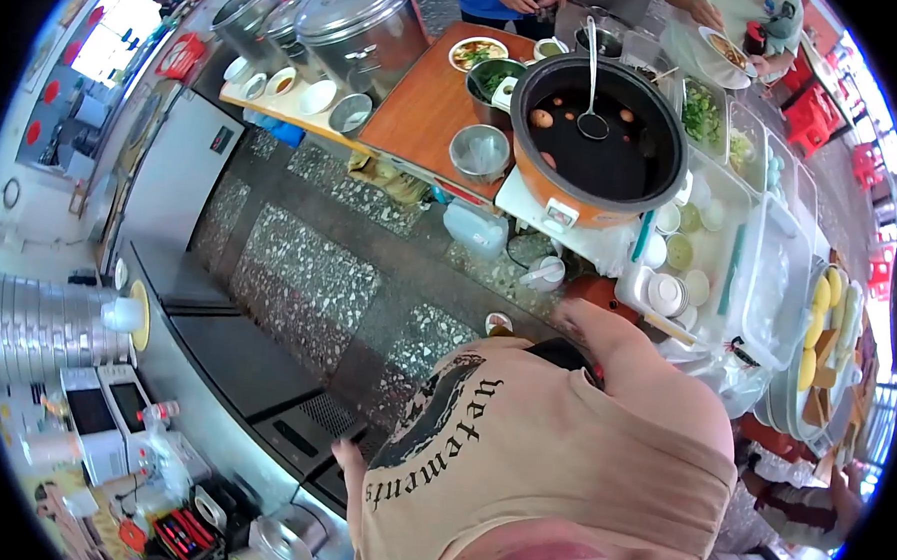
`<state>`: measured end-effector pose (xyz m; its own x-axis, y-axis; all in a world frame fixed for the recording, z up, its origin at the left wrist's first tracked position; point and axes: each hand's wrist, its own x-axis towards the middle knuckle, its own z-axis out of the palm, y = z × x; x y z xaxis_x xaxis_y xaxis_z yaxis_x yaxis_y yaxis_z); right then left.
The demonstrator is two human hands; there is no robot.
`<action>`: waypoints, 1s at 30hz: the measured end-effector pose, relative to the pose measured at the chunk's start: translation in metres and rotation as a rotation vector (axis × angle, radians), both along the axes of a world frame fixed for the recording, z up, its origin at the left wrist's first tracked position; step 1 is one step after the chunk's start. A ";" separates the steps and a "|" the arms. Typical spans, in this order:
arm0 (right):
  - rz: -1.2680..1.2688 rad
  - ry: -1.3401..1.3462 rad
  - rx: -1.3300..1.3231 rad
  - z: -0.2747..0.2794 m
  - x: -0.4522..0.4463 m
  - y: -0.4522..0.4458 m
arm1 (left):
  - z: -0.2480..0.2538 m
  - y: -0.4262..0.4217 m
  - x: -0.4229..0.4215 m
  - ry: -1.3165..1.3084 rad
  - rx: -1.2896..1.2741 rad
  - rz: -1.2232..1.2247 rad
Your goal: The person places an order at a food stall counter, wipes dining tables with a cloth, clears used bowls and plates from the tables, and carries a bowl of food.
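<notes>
My left hand [345,452] hangs low beside my body, near the dark cabinet fronts; it is small in view and its finger shape is unclear. On the other side, my right hand [573,313] is near the reddish-brown round object [600,295] below the counter edge; its fingers are blurred. Past it stands an orange-rimmed cooker [558,190] of dark liquid with eggs and a ladle [591,124]. Stacked white bowls [667,294] sit in a plastic bin.
Tall steel pots [364,36] stand at the back left beside a wooden-topped counter [416,103]. A plastic jug [475,229] is on the speckled floor [309,264]. Two people stand across the counter, one holding a plate of food [725,50].
</notes>
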<state>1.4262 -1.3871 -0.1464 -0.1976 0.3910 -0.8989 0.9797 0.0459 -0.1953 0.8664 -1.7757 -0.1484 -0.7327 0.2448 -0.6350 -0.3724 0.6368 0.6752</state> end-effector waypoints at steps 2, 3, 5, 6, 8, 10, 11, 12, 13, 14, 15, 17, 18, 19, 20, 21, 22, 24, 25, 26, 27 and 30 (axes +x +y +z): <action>0.182 0.225 0.107 -0.003 -0.103 0.066 | 0.055 0.178 0.016 0.356 -0.010 -0.362; 0.328 0.358 0.182 -0.026 -0.156 0.095 | 0.064 0.247 0.023 0.259 0.375 -0.477; 0.144 0.633 0.327 0.083 -0.219 0.120 | 0.129 0.369 0.077 0.472 0.380 -0.632; 0.159 0.750 0.396 0.113 -0.244 0.132 | 0.161 0.417 0.092 0.652 0.475 -0.911; 0.077 0.922 0.443 0.182 -0.276 0.147 | 0.227 0.485 0.127 0.925 0.725 -1.207; -0.056 1.138 0.285 0.219 -0.293 0.164 | 0.263 0.519 0.142 0.893 0.964 -1.380; -0.044 1.153 0.310 0.205 -0.297 0.175 | 0.260 0.537 0.141 0.887 1.044 -1.437; -0.102 1.135 0.359 0.204 -0.296 0.181 | 0.258 0.553 0.138 0.857 1.097 -1.491; -0.224 1.140 0.463 0.205 -0.294 0.184 | 0.256 0.566 0.134 0.858 1.178 -1.530; -0.343 1.153 0.567 0.208 -0.297 0.188 | 0.258 0.581 0.124 0.866 1.254 -1.570; -0.504 1.096 0.598 0.212 -0.300 0.191 | 0.252 0.596 0.115 0.774 1.302 -1.567; -0.955 1.305 0.443 0.221 -0.314 0.204 | 0.260 0.628 0.098 0.770 1.378 -1.669; -1.345 1.514 0.210 0.225 -0.322 0.211 | 0.264 0.643 0.091 0.794 1.412 -1.715; -1.448 1.620 0.123 0.219 -0.331 0.217 | 0.267 0.657 0.087 0.816 1.414 -1.779; -1.570 1.698 0.002 0.233 -0.343 0.221 | 0.268 0.664 0.084 0.768 1.419 -1.819; -1.562 1.700 0.018 0.234 -0.353 0.228 | 0.275 0.676 0.088 0.740 1.476 -1.919; -1.498 1.898 0.117 0.233 -0.363 0.235 | 0.281 0.688 0.097 0.711 1.532 -2.020; -1.348 2.262 0.248 0.228 -0.384 0.232 | 0.265 0.680 0.113 0.590 1.842 -1.866; -1.346 2.127 0.170 0.232 -0.387 0.232 | 0.263 0.682 0.113 0.595 1.824 -1.855; -1.347 1.979 0.078 0.241 -0.389 0.228 | 0.264 0.678 0.112 0.556 1.871 -1.850; -1.356 1.957 0.039 0.251 -0.391 0.227 | 0.266 0.675 0.111 0.518 1.917 -1.843; -1.100 1.954 0.404 0.254 -0.402 0.231 | 0.274 0.670 0.103 0.554 1.972 -1.789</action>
